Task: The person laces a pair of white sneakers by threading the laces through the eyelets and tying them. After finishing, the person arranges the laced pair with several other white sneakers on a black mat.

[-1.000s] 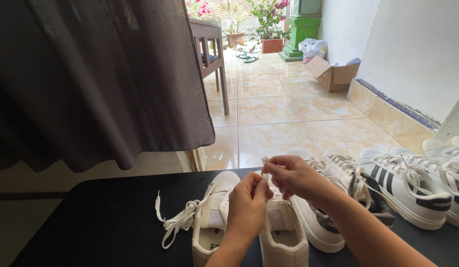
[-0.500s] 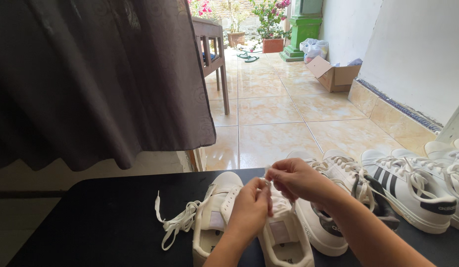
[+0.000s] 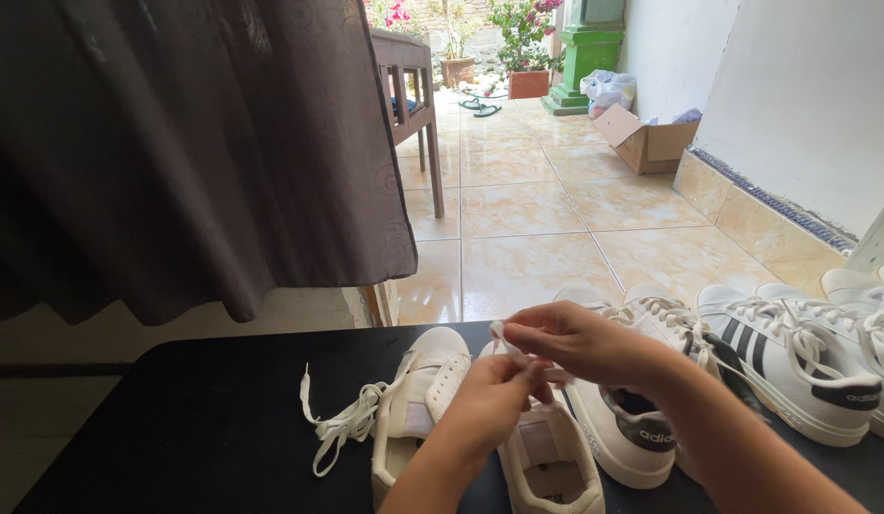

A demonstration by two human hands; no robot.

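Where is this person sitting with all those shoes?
Probably at a home doorway opening onto a tiled porch. A dark curtain hangs at the opening, the tiled floor leads to potted flowers, and white sneakers line a black table.

Open brown cardboard box (image 3: 647, 143) on the tiled floor far back right, against the white wall, one flap raised toward the left, something pale blue poking out on top. White plastic bag (image 3: 608, 90) just behind it, bunched up beside the base of the green pillar. Labels: dark heel tab (image 3: 651, 436) with light lettering on the white sneaker nearest the right hand; similar dark heel tab (image 3: 859, 397) on the striped sneaker further right. Small label patch inside the heel of the nearest shoe, too blurred to tell. No signs, no screens.
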